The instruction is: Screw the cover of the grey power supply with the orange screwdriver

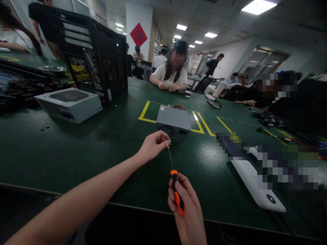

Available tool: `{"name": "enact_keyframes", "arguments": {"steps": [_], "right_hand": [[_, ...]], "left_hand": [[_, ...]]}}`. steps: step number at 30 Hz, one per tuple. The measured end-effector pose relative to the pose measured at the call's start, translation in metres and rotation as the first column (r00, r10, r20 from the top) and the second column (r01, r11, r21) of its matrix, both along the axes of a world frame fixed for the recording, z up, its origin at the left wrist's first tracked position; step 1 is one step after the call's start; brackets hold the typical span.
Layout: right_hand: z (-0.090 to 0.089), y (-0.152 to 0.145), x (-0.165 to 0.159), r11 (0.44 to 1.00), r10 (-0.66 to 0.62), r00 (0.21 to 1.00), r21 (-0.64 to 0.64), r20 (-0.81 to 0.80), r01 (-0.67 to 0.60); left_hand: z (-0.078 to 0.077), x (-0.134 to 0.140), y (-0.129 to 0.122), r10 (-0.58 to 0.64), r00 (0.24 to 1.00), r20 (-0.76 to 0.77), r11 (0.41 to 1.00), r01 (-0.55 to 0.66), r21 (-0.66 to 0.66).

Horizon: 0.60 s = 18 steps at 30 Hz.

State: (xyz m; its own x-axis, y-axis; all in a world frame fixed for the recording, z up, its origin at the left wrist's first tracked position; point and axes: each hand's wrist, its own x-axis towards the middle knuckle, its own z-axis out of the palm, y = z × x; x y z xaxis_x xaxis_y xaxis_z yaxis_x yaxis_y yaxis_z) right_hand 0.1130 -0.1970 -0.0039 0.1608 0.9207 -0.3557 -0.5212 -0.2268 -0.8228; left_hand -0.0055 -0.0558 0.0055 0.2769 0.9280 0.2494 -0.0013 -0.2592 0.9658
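In the head view, the right hand (188, 201) is clasped around the handle of an orange-and-black screwdriver (174, 173) above the green table (114, 146). The left hand (152, 146) bunches its fingertips at the metal tip — whether they grip anything, I cannot tell. Just beyond sits a grey box (173, 117) — partly inside yellow tape (144, 110).

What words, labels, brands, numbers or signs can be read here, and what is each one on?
None can be read.
White sticker on the middle gray metal box: too small.
Red diamond sign on the pillar: dark marking too blurred.
Screwdriver: no lettering can be made out.
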Motion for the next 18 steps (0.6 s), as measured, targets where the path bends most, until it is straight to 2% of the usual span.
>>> {"name": "enact_keyframes", "arguments": {"steps": [2, 4, 6, 8, 11, 18], "right_hand": [[-0.0003, 0.0001, -0.0020, 1.000, -0.030, 0.999, -0.005, -0.028, 0.030], [0.0000, 0.0004, -0.0033, 0.999, -0.051, 0.998, 0.005, -0.047, 0.051], [0.0003, 0.0008, -0.0040, 0.998, -0.056, 0.997, 0.027, -0.061, 0.058], [0.0000, 0.0009, -0.0042, 0.997, -0.053, 0.997, 0.050, -0.064, 0.056], [-0.0015, 0.0001, -0.0039, 0.997, -0.032, 0.998, 0.074, -0.061, 0.037], [-0.0025, -0.0018, -0.0021, 0.997, -0.006, 0.999, 0.077, -0.039, 0.009]], "left_hand": [[0.0016, 0.0013, -0.0001, -0.048, 0.983, 0.176, 0.977, 0.084, -0.198], [0.0032, 0.0012, -0.0003, -0.041, 0.946, 0.320, 0.919, 0.162, -0.360], [0.0044, 0.0004, -0.0007, -0.013, 0.900, 0.436, 0.853, 0.238, -0.464], [0.0046, 0.0001, -0.0012, -0.007, 0.855, 0.518, 0.809, 0.309, -0.499], [0.0035, 0.0015, -0.0019, -0.028, 0.814, 0.580, 0.782, 0.379, -0.494], [0.0071, 0.0041, -0.0051, 0.003, 0.811, 0.585, 0.747, 0.388, -0.540]]}}
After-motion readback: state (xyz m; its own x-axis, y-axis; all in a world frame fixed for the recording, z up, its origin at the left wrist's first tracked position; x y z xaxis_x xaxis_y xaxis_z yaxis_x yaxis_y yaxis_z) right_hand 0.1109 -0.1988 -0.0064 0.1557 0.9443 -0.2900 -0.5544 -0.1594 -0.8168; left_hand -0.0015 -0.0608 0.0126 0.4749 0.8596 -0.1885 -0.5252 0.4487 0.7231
